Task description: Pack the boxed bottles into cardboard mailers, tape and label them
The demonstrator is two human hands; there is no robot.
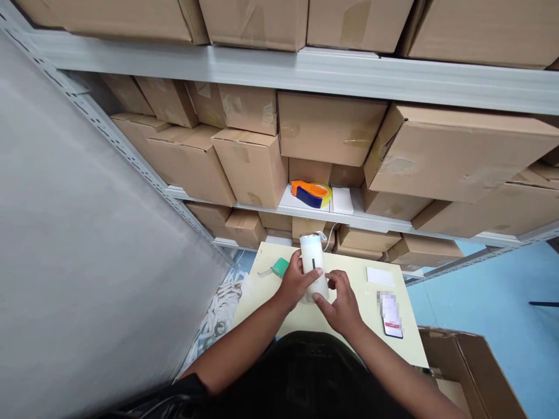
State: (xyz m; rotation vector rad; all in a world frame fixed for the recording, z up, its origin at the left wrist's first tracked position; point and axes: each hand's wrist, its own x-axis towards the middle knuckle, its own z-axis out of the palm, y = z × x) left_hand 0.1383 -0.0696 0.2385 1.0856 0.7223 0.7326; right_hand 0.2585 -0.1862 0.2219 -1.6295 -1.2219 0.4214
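Note:
A white cylindrical bottle (311,253) with a silvery rim, a small loop at its top and a short dark mark on its side is held over the pale table (356,265). My left hand (297,284) wraps round its left side, thumb across the front. On the lower right, my right hand (344,305) has its thumb and bent fingers at the bottle's side and base. Just left of the bottle lies a green object (280,267), with a thin strip sticking out of it like a tape measure.
A phone (392,317) and a white card (379,276) lie on the table's right side. An orange and blue tape dispenser (309,195) sits on the shelf (358,216) among cardboard boxes (251,166). An open carton (484,366) stands at lower right; white scraps (222,305) litter the floor left.

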